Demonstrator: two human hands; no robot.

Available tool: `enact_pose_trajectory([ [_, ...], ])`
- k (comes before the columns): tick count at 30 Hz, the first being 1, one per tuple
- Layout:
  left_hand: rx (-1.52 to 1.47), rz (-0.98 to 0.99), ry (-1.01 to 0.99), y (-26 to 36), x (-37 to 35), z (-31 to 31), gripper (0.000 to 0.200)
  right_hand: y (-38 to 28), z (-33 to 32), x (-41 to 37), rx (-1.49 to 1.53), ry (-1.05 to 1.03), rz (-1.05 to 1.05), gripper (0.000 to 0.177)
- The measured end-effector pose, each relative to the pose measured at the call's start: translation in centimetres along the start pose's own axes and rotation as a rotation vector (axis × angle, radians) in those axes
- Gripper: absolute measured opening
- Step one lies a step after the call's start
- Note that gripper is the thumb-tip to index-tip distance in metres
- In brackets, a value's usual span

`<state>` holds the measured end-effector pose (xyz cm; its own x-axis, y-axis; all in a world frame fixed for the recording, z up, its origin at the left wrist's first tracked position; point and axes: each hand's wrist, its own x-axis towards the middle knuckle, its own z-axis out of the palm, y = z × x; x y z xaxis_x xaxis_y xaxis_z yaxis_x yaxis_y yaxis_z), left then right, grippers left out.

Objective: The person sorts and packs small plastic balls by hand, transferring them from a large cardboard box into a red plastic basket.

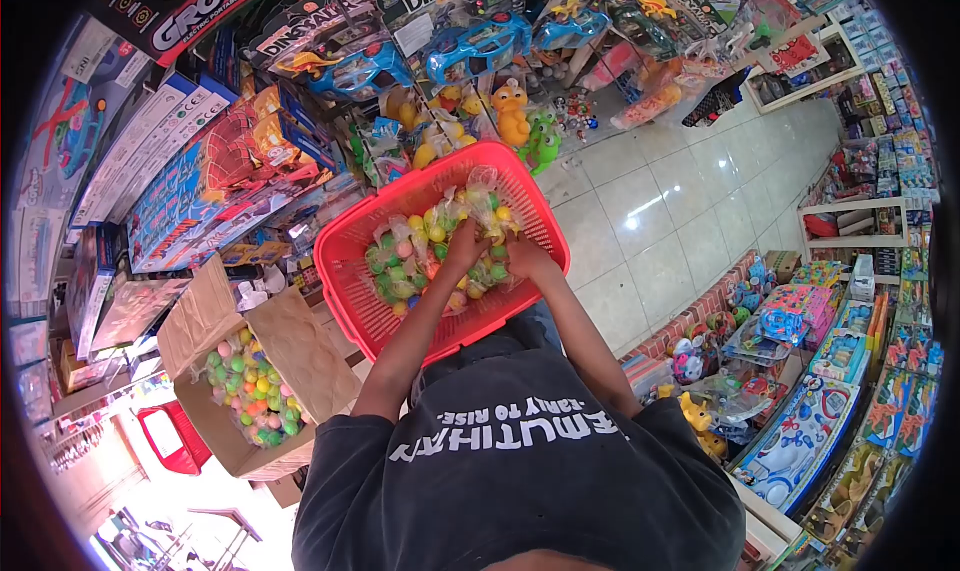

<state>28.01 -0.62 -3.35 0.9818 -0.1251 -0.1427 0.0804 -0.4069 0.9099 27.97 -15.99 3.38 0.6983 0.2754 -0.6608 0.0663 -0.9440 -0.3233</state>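
In front of my body stands a red plastic basket (350,306) with slotted walls. Small green, yellow and pink balls in clear plastic bags (400,271) lie inside it. My left hand (466,245) reaches into the basket, its bent fingers closed on a clear bag of balls. Close beside it on the right, my right hand (524,257) has its fingers drawn together at the same bag, by some yellow balls. The fingertips of both hands are partly hidden among the plastic and balls.
An open cardboard box (185,371) with more colored balls stands at lower left. Boxed toys (215,191) are stacked left, and packaged toys (475,46) hang ahead. An orange toy duck (510,116) is behind the basket. Tiled floor (650,211) stretches right, toward shelves (850,221).
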Motion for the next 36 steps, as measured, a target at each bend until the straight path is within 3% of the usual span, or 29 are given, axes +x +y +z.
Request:
enact_pose_trajectory([
  [2,-0.018,0.0,-0.015,-0.4,0.0,0.1,0.043,-0.4,-0.1,0.0,-0.02,0.022,0.008,0.067],
  [10,-0.102,-0.072,-0.073,0.9,-0.6,-0.2,0.045,1.6,2.3,1.6,0.032,0.092,-0.065,0.068],
  [15,0.151,0.015,-0.071,0.4,-0.3,0.1,0.051,2.0,2.1,1.7,0.039,0.109,-0.108,0.072],
  [19,0.323,-0.007,-0.044,1.5,-0.9,-0.3,0.056,2.2,2.4,1.9,0.135,0.168,-0.179,0.05],
  [22,0.267,-0.051,-0.037,1.9,-0.8,-0.4,0.057,1.0,1.2,0.5,0.071,0.101,-0.135,0.037],
  [25,0.051,-0.147,-0.169,1.3,-0.7,-0.6,0.059,1.1,1.8,-0.2,0.007,0.083,-0.139,0.032],
  [27,0.164,-0.015,-0.091,0.5,-1.1,-0.5,0.062,0.8,1.3,-1.1,0.037,0.119,-0.169,0.031],
  [30,0.198,0.012,-0.002,0.9,-2.3,-0.8,0.064,-0.4,-0.9,-3.6,0.084,0.088,-0.215,0.031],
  [33,0.213,0.005,0.04,0.6,-3.9,-1.5,0.06,-0.1,-0.6,-4.1,0.048,0.216,-0.188,0.028],
  [34,0.215,0.006,0.043,2.1,-4.5,-2.6,0.06,0.0,-0.8,-4.6,0.09,0.291,-0.281,0.029],
  [36,0.057,-0.173,-0.174,4.7,-6.3,-4.7,0.055,-0.3,-1.7,-6.4,0.132,0.361,-0.377,0.03],
])
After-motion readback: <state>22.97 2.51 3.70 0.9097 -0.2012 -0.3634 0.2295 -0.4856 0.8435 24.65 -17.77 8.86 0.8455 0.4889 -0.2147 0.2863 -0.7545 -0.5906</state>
